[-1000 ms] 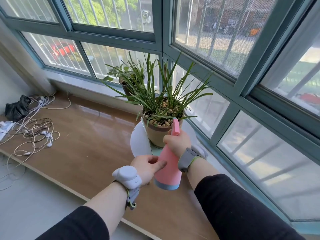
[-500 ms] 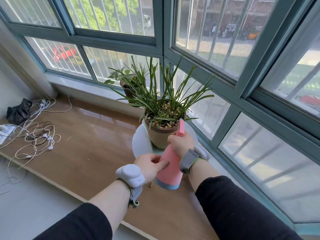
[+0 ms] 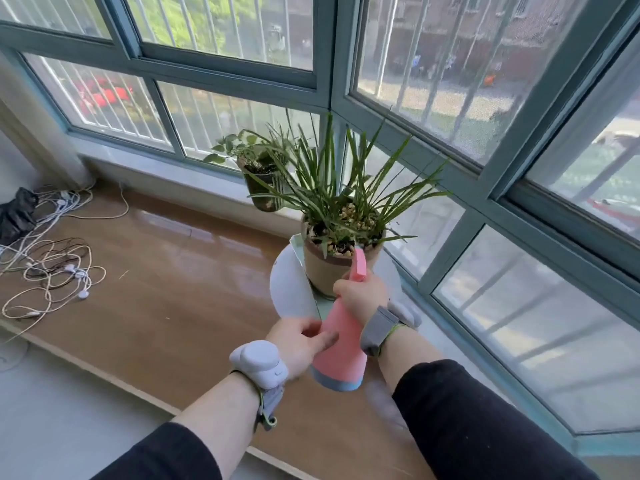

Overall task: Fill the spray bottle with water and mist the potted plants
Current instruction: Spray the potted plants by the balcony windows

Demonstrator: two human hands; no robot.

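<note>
Count: one pink plastic spray bottle with a pale blue base band (image 3: 341, 355), two potted plants, two hands.

My right hand (image 3: 362, 295) grips the bottle at its neck, fingers curled round it just under the pink spray head (image 3: 358, 263). My left hand (image 3: 298, 342) rests against the side of the bottle's body, forefinger laid along the pink wall and the other fingers loosely bent; I cannot tell whether it actually grips. The bottle is held in the air above the brown wooden bench (image 3: 156, 271), toward the bench's right end by the window corner. Its long axis is tilted, base toward me and to the left, head up and away; the spray head points at the nearer plant and lies just in front of that pot's rim.

The nearer plant is a grass-leaved plant in a tan clay pot topped with pebbles (image 3: 329, 268), standing on a white round stand (image 3: 287, 289) at the right end of the bench. The second is a leafy plant in a dark glass pot (image 3: 265, 188), behind and left of the first, on the pale window sill (image 3: 156, 169) along the bench's far edge.

Near the bench's left end lie tangled white and dark cables with earphones (image 3: 52, 268), and a black crumpled bag (image 3: 15, 213) at the far left corner. Each wrist carries a grey strapped device.
</note>
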